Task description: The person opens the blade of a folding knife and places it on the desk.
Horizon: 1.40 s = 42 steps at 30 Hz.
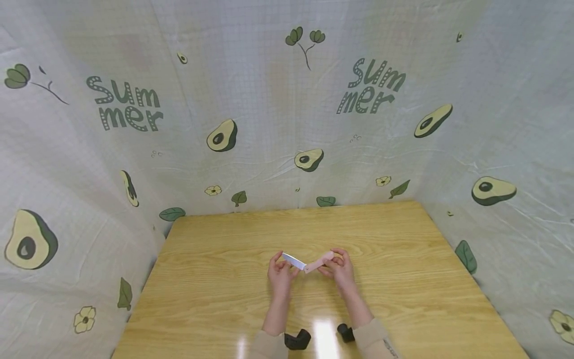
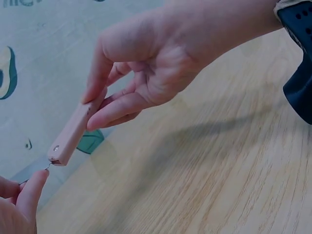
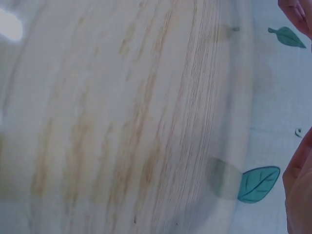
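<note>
Between table edges, folding knife

The left forearm and right forearm reach forward, the left hand and right hand raised a little apart, each pinching between bent thumb and fingers.

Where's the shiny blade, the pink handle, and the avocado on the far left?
Shiny blade (image 1: 294, 261): head view, middle of its flat side.
Pink handle (image 2: 75, 131): left wrist view, middle of its side.
Avocado (image 1: 31, 237): head view, printed yellow flesh.
</note>
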{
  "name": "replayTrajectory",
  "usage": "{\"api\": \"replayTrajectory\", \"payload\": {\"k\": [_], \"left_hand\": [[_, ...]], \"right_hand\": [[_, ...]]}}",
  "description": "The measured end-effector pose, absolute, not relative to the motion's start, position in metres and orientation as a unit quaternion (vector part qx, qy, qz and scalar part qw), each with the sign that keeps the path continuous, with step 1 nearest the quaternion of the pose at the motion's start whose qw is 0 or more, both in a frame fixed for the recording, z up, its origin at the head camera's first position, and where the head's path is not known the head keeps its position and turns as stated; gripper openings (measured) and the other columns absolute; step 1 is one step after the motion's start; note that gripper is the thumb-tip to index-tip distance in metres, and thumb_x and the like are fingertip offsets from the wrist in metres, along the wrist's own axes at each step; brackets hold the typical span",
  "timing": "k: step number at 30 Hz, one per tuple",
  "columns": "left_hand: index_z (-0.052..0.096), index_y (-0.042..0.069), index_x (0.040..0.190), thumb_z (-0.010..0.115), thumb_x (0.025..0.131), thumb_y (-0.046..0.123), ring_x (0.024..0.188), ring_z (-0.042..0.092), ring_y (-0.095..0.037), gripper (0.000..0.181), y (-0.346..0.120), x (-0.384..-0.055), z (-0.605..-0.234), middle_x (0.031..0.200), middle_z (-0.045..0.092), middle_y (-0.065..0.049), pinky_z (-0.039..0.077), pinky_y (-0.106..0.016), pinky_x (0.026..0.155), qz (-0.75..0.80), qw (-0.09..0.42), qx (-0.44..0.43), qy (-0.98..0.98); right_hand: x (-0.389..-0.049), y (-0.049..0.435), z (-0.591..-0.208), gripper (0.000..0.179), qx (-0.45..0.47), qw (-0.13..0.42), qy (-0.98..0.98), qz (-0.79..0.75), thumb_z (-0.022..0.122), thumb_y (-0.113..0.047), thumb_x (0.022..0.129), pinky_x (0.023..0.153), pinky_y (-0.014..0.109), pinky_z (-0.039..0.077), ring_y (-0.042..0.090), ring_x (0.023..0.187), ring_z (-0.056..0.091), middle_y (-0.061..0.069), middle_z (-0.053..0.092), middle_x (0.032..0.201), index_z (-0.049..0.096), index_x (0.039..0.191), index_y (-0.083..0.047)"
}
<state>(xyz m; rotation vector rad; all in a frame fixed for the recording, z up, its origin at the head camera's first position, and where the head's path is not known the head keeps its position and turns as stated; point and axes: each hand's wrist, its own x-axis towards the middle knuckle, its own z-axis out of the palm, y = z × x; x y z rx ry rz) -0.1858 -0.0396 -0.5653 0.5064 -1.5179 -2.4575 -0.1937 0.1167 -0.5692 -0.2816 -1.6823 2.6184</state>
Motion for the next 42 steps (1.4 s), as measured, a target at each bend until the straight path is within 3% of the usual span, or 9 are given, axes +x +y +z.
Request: {"api": "replayTrajectory", "payload": {"k": [2,15,21,29,34,42], "left_hand": [[0.038,-0.01,0.138,0.044,0.093,-0.013,0.086,0.056,-0.021,0.045,-0.038,-0.185,-0.565,0.094,0.043,-0.018,0.06,-0.039,0.079,-0.836,0.113,0.179,-0.507],[0.034,-0.009,0.14,0.043,0.095,-0.013,0.093,0.053,-0.025,0.046,-0.022,-0.183,-0.557,0.097,0.037,-0.012,0.058,-0.038,0.085,-0.849,0.182,0.232,-0.438],[0.034,-0.007,0.139,0.043,0.095,-0.014,0.093,0.049,-0.023,0.046,-0.017,-0.183,-0.557,0.097,0.038,-0.011,0.058,-0.038,0.086,-0.851,0.197,0.242,-0.422],[0.029,-0.008,0.139,0.044,0.095,-0.013,0.091,0.053,-0.022,0.047,-0.018,-0.184,-0.564,0.097,0.038,-0.011,0.058,-0.039,0.086,-0.857,0.2,0.231,-0.415],[0.03,-0.008,0.139,0.048,0.094,-0.013,0.089,0.056,-0.021,0.049,-0.021,-0.182,-0.571,0.095,0.043,-0.008,0.059,-0.041,0.084,-0.852,0.214,0.226,-0.421],[0.034,-0.013,0.132,0.05,0.092,-0.013,0.083,0.061,-0.016,0.044,-0.023,-0.179,-0.576,0.092,0.045,-0.008,0.061,-0.037,0.077,-0.839,0.222,0.209,-0.45]], "right_hand": [[-0.193,0.116,-0.569,0.046,-0.098,0.014,-0.528,0.844,0.054,0.013,0.09,0.075,0.032,0.061,0.014,0.078,0.065,0.005,0.05,0.088,0.031,0.13,0.007],[-0.19,0.1,-0.576,0.035,-0.13,0.093,-0.465,0.871,0.051,0.015,0.091,0.08,0.035,0.06,0.013,0.083,0.06,0.008,0.044,0.095,0.03,0.117,0.004],[-0.187,0.095,-0.579,0.04,-0.155,0.1,-0.443,0.877,0.049,0.014,0.092,0.083,0.033,0.059,0.011,0.084,0.061,0.011,0.041,0.105,0.025,0.123,0.005],[-0.188,0.099,-0.583,0.04,-0.143,0.095,-0.464,0.869,0.053,0.013,0.091,0.081,0.032,0.06,0.009,0.081,0.062,0.006,0.048,0.098,0.028,0.122,0.007],[-0.191,0.105,-0.587,0.04,-0.146,0.105,-0.535,0.825,0.06,0.007,0.091,0.072,0.028,0.061,0.007,0.076,0.065,0.002,0.055,0.088,0.038,0.123,0.014],[-0.192,0.109,-0.586,0.037,-0.158,0.138,-0.611,0.763,0.063,0.006,0.089,0.068,0.023,0.06,0.001,0.072,0.059,0.009,0.058,0.095,0.05,0.12,0.021]]}}
